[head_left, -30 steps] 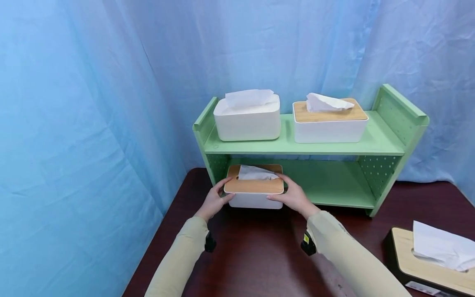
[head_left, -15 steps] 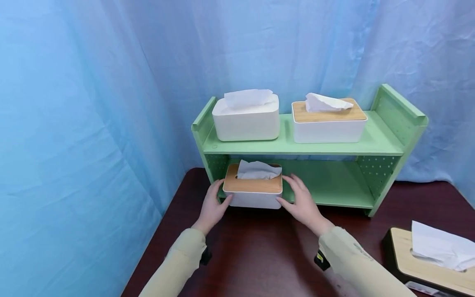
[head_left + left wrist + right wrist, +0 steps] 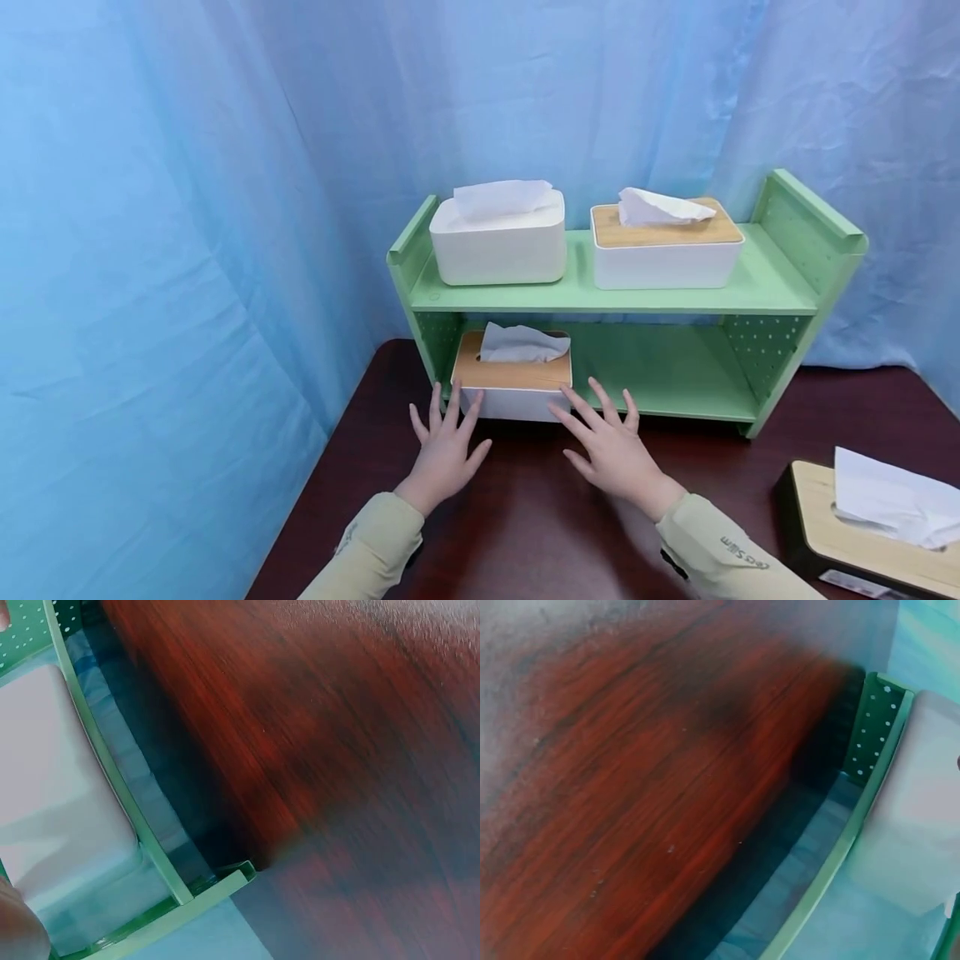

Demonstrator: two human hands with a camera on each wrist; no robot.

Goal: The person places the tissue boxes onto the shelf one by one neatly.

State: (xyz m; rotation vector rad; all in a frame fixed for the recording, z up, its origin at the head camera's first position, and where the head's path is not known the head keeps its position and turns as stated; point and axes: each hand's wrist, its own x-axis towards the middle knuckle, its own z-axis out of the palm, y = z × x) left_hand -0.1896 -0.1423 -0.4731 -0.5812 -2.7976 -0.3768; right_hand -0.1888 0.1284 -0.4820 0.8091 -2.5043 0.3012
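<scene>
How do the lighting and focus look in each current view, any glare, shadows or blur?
Head view: fairly crisp, soft sheen on the dark table, green shelf dimmer on its lower level; left wrist view: hazy glare upper right, deep shadow beside the shelf; right wrist view: glare upper left, lower tissue box washed out and soft-edged.

Long pale khaki sleeves (image 3: 367,550), dark slanted lettering (image 3: 742,552) on the right one, black wrist-worn pieces (image 3: 673,565) beneath both cuffs (image 3: 396,518).

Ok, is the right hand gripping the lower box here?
No, the right hand has its fingers spread, none curled round the lower box.
</scene>
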